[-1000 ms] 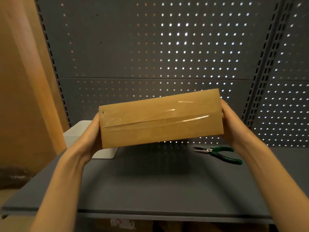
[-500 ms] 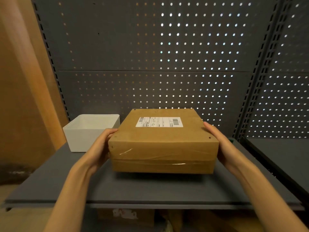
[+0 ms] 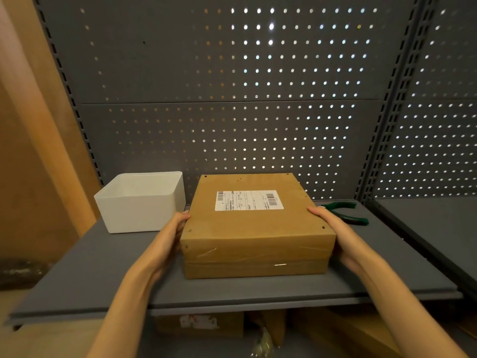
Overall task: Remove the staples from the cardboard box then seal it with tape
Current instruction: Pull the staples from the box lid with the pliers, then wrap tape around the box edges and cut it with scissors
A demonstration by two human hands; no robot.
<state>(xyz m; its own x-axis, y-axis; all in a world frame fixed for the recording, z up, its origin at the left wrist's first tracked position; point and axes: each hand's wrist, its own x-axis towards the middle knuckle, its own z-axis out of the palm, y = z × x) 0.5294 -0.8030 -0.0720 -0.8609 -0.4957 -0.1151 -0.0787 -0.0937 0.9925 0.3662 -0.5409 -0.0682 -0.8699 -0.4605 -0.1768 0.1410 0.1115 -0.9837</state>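
Both hands (image 3: pixel 169 235) on cardboard box (image 3: pixel 254 228)

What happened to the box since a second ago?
The box came down from the air, where its taped side faced the camera, and now lies flat on the shelf with its label on top. The left hand and right hand stayed on its two ends. The white bin and the pliers did not move.
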